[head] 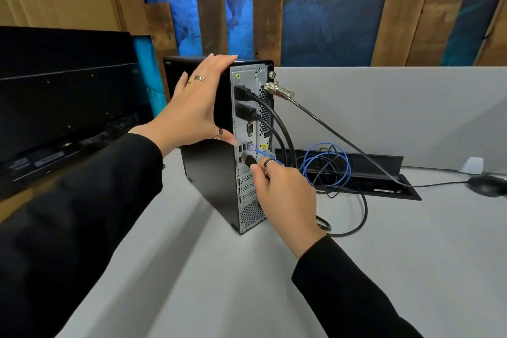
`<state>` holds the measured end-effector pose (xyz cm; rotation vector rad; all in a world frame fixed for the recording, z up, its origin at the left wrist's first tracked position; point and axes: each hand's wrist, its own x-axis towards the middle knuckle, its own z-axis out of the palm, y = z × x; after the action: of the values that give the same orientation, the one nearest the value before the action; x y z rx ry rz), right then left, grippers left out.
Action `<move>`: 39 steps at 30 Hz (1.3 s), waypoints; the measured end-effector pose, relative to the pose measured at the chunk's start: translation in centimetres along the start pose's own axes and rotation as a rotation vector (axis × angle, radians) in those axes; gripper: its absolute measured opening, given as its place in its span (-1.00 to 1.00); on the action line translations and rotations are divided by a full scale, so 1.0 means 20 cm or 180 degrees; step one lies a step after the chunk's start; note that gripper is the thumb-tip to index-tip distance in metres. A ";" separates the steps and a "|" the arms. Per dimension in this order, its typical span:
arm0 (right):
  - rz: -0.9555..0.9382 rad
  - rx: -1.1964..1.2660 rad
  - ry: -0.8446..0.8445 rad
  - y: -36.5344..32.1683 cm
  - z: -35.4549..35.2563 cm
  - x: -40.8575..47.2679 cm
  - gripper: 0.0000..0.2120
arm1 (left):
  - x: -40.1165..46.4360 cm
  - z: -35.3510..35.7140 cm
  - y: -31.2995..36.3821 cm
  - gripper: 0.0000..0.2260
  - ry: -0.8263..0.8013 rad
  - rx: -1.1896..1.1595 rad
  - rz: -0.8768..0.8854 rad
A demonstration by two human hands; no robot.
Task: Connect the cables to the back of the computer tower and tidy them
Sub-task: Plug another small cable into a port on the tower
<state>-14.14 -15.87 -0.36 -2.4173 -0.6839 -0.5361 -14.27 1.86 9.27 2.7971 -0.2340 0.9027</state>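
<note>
A black computer tower (208, 170) stands upright on the grey desk, its silver back panel (245, 186) facing me. My left hand (192, 110) rests flat against the tower's side, fingers straight, with the thumb at the rear edge. My right hand (279, 189) pinches a black USB plug (249, 160) right at the USB ports. Two thick black cables (274, 121) are plugged in higher up. A blue network cable (326, 164) sits in the port beside the USB ports and lies in a coil behind. A metal lock cable (279, 90) hangs from the top right corner.
A black monitor (65, 107) stands at the left. A black cable tray slot (384, 184) is cut into the desk (219, 269) behind the tower. A black mouse (485, 184) lies far right. A grey partition (384, 107) backs the desk.
</note>
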 end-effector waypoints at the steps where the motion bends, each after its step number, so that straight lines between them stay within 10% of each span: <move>1: 0.0029 -0.0045 0.0019 -0.01 0.00 0.00 -0.65 | 0.00 0.01 -0.01 0.15 0.0037 0.0007 0.0036; 39: 0.0064 -0.0314 0.0126 -0.12 0.05 0.12 -0.72 | 0.01 0.04 0.00 0.15 0.0266 0.0081 0.0096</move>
<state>-13.50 -12.67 1.03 -2.4952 -0.6290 -0.6212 -13.73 1.74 8.71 2.7783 -0.2544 1.0337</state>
